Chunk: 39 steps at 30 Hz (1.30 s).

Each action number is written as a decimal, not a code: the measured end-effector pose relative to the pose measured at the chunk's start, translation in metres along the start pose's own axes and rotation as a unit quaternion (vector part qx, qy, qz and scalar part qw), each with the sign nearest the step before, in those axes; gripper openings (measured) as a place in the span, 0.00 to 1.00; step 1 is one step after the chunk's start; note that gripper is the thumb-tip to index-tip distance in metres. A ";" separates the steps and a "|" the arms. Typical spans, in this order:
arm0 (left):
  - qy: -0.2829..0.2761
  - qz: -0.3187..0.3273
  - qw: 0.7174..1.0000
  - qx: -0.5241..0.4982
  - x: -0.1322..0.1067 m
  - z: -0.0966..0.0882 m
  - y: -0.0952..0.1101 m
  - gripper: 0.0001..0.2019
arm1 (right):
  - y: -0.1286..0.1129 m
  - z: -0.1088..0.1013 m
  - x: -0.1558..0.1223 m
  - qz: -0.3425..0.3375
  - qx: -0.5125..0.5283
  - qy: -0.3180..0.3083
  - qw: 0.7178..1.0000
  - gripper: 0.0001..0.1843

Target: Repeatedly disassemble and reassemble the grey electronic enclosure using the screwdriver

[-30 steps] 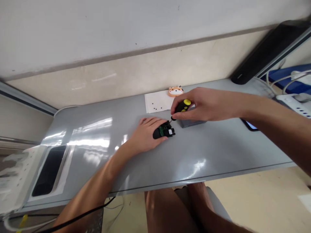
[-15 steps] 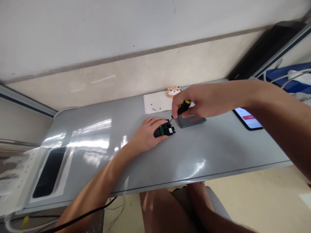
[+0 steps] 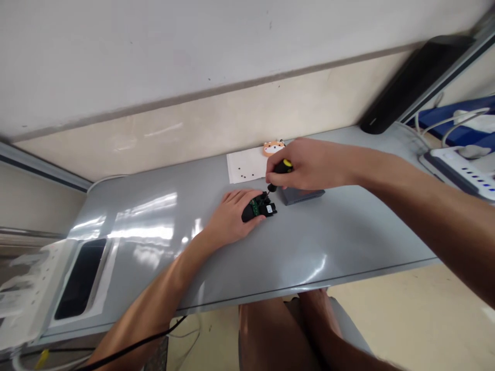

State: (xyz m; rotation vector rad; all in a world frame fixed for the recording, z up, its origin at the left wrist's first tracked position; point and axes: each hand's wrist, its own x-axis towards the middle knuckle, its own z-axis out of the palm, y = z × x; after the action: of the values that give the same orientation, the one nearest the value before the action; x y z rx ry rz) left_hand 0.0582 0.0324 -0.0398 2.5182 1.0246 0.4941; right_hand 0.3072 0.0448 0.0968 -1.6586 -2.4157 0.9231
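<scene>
My left hand [image 3: 234, 216] steadies what looks like an opened black computer mouse [image 3: 248, 213] on the desk, thumb on the near side and fingers over the far side. Its green circuit board [image 3: 255, 207] is exposed, beside a black block with a white label [image 3: 269, 209]. In my right hand [image 3: 296, 165] is a black and yellow screwdriver [image 3: 279, 168], gripped by the handle and tilted. Its thin shaft points down at the mouse's far right corner; whether the tip touches a screw is too small to tell.
Several tiny dark screws [image 3: 242, 175] lie on white paper [image 3: 234, 165] behind the mouse. A bear-faced orange case [image 3: 271, 149] rests there too. A dark grey box [image 3: 303, 197] sits under my right hand. At left are a phone [image 3: 82, 278] and a power strip [image 3: 33, 288]; a black speaker-like bar [image 3: 410, 87] leans right.
My right hand has shifted slightly left and turned about the screwdriver, which now stands steeper over the mouse. The left hand keeps its hold. The view has moved a little; the phone at right is now hidden.
</scene>
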 end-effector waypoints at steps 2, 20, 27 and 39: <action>0.006 0.005 1.000 0.003 0.000 0.001 -0.001 0.22 | -0.001 0.002 -0.001 -0.012 -0.001 -0.001 1.000 0.12; 0.021 0.009 1.000 -0.004 -0.002 -0.007 0.004 0.20 | 0.003 -0.003 -0.008 0.013 0.044 0.011 0.999 0.13; 0.078 -0.093 0.993 0.011 0.001 -0.019 -0.003 0.04 | 0.002 -0.003 -0.010 0.010 0.035 0.018 0.999 0.16; 0.065 -0.195 0.979 0.004 0.004 -0.021 0.002 0.03 | -0.002 -0.002 -0.011 -0.002 0.033 0.014 0.999 0.14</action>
State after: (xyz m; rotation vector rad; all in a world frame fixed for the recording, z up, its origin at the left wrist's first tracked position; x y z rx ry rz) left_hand 0.0518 0.0383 -0.0198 2.2308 1.5276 0.5385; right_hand 0.3108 0.0352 0.1026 -1.6316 -2.3437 0.9616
